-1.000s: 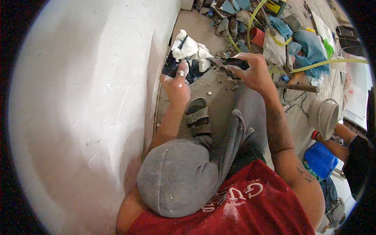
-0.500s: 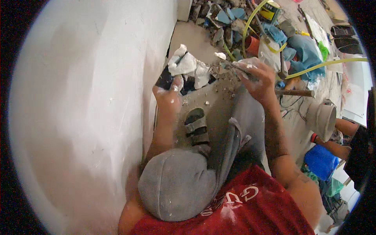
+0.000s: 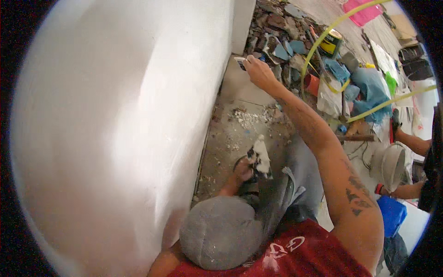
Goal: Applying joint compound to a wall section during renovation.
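Observation:
My right hand is stretched far forward, its fingers closed on a putty knife. The short visible part of the blade is beside the lower part of the white wall; I cannot tell whether it touches. Low and near my knee, my left hand grips a dark flat plate. A thick heap of white putty lies on the plate, which looks tilted.
White crumbs litter the floor ahead. Broken rubble is piled beyond. To the right are a yellow hose, a tin, blue plastic bags and a pale bucket beside another person's arm.
My right hand has moved forward and left with the putty knife, away from the plate. My left hand has drawn the putty-covered plate back towards me and to the right.

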Action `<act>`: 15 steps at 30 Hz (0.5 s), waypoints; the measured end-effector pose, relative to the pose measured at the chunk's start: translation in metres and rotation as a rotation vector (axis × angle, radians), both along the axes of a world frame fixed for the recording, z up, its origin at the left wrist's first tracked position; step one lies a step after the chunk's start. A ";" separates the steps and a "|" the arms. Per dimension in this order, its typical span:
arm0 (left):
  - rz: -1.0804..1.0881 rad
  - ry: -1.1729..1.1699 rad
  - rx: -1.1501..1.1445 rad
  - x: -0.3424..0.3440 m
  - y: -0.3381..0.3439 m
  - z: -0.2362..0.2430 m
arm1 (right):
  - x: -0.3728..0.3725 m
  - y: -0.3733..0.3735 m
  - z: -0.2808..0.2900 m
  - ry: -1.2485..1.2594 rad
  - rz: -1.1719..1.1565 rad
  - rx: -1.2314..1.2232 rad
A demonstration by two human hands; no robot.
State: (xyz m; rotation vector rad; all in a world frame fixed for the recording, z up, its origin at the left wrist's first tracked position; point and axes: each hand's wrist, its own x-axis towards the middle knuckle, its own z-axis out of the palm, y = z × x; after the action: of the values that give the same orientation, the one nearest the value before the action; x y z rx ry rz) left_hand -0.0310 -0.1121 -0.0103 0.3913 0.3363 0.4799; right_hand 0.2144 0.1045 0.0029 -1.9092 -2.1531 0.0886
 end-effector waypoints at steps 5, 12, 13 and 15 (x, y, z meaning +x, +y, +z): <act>-0.055 0.400 -0.383 0.008 0.022 0.083 | 0.002 0.042 -0.031 0.016 0.007 0.026; -0.125 0.341 -0.475 0.013 0.025 0.003 | 0.009 0.049 -0.063 0.024 0.022 0.056; -0.109 0.433 -0.500 0.015 0.028 0.021 | 0.011 0.048 -0.067 0.014 0.010 0.056; -0.051 0.619 -0.544 0.016 0.030 0.063 | 0.006 0.054 -0.069 0.006 0.026 0.077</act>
State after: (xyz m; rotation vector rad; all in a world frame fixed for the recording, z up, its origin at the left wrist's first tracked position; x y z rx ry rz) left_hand -0.0154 -0.0819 0.0528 0.0042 1.0274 0.1903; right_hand 0.2201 0.1587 -0.0657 -1.8373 -2.1452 0.0165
